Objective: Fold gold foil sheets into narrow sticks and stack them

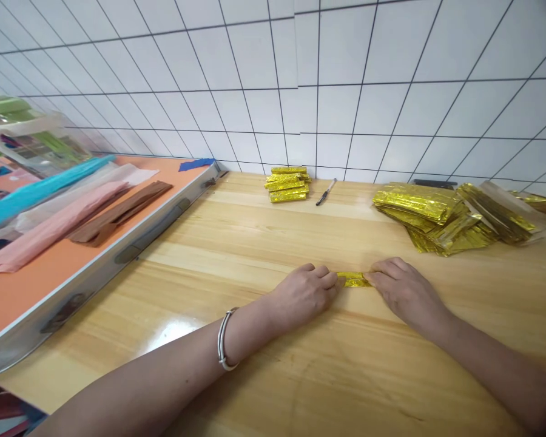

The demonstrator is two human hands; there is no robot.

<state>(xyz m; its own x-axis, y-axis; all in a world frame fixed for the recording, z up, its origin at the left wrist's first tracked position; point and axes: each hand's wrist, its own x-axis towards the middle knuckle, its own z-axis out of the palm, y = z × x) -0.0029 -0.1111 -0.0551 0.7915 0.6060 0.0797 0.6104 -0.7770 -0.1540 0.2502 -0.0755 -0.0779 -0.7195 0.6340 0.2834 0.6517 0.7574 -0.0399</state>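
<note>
A narrow folded strip of shiny gold foil (355, 279) lies on the wooden table, stretched between my two hands. My left hand (304, 291), below a silver bangle, grips its left end with curled fingers. At the right end, my right hand (403, 294) pinches the foil, its thumb side toward the strip. Both fingertips partly cover the ends. Beyond the hands sits a small stack of folded gold foil pieces (289, 185) near the wall. To the right lies a larger heap of gold foil bundles (437, 212).
A black-and-clear pen (326, 192) lies beside the small stack. An orange-topped table (177, 182) with a raised white edge adjoins on the left, bearing blue, pink and brown folded crepe paper (122, 212). A green-lidded clear jug (40, 133) stands there. A white tiled wall (346, 109) bounds the back.
</note>
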